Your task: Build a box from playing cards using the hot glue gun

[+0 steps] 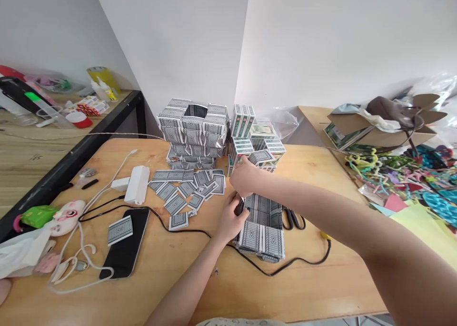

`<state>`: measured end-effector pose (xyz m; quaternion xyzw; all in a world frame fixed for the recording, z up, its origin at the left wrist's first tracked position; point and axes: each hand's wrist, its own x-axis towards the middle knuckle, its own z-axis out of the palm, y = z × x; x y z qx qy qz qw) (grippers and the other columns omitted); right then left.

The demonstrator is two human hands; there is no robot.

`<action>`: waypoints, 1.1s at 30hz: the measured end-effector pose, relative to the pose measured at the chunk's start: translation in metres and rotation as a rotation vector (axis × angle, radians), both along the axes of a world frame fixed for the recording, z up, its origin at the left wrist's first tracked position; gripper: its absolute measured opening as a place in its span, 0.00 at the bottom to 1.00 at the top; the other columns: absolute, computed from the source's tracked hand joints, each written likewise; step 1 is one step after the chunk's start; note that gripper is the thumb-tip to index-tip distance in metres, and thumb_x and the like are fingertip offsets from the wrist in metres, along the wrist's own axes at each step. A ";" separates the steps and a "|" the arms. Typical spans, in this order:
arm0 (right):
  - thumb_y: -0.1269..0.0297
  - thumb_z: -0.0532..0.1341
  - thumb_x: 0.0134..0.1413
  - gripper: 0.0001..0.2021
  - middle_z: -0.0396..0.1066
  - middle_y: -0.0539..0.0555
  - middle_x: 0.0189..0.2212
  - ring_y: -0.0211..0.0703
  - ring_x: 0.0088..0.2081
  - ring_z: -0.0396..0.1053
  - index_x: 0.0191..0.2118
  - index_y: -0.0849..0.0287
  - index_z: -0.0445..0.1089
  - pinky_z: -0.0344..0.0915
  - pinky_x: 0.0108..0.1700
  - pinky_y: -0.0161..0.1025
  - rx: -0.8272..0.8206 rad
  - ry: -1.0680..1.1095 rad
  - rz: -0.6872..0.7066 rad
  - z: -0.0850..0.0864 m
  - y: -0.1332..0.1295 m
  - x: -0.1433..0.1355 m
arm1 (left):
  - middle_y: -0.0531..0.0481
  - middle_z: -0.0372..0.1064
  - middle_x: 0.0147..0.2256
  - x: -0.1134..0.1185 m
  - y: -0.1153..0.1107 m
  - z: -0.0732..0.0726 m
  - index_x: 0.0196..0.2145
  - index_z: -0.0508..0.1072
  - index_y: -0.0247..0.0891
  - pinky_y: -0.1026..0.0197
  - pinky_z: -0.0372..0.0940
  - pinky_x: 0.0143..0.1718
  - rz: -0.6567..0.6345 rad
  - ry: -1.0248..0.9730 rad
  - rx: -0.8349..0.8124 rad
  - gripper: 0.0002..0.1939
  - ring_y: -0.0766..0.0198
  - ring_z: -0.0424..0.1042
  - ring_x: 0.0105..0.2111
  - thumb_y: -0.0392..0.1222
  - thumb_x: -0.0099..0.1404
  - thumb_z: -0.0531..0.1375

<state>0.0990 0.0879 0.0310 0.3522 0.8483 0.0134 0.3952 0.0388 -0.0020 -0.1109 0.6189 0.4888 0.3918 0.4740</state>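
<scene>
An open-topped box built of grey-patterned playing cards (261,240) stands on the table in front of me. My left hand (232,217) pinches its left wall, thumb inside and fingers outside. Above the box's far left corner, my right hand (245,176) is closed with fingers curled; whatever it grips is hidden. Beside that hand a playing card (261,156) lies tilted by the stacked card packs (243,121); I cannot tell if the hand touches it. Loose playing cards (185,189) are spread to the left, before a larger playing-card structure (193,131).
A black cable (271,273) runs around the box's near side, and scissors (294,219) lie at its right. At left are a phone (124,245) with a card on it, a white adapter (137,185) and white cords. Colourful craft pieces (403,173) and a cardboard box (378,126) fill the right.
</scene>
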 end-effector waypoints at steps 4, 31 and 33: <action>0.69 0.61 0.37 0.16 0.71 0.62 0.39 0.61 0.46 0.62 0.38 0.60 0.73 0.46 0.48 0.60 0.033 -0.010 -0.011 -0.002 0.000 0.005 | 0.46 0.61 0.52 0.001 0.002 -0.003 0.48 0.67 0.39 0.56 0.53 0.56 0.002 -0.015 -0.017 0.22 0.57 0.56 0.56 0.32 0.55 0.54; 0.63 0.64 0.39 0.18 0.70 0.64 0.41 0.54 0.43 0.66 0.40 0.64 0.72 0.62 0.39 0.44 -0.016 0.076 0.018 -0.003 -0.004 0.005 | 0.48 0.66 0.48 0.003 0.000 -0.002 0.46 0.69 0.42 0.55 0.55 0.55 0.014 -0.030 -0.024 0.21 0.57 0.58 0.54 0.31 0.55 0.52; 0.62 0.64 0.38 0.18 0.71 0.64 0.39 0.54 0.42 0.67 0.38 0.65 0.73 0.63 0.38 0.44 -0.050 0.085 0.004 -0.002 0.000 0.006 | 0.48 0.65 0.49 0.003 0.000 -0.001 0.45 0.70 0.42 0.55 0.55 0.54 0.011 -0.023 -0.032 0.20 0.57 0.58 0.54 0.31 0.55 0.52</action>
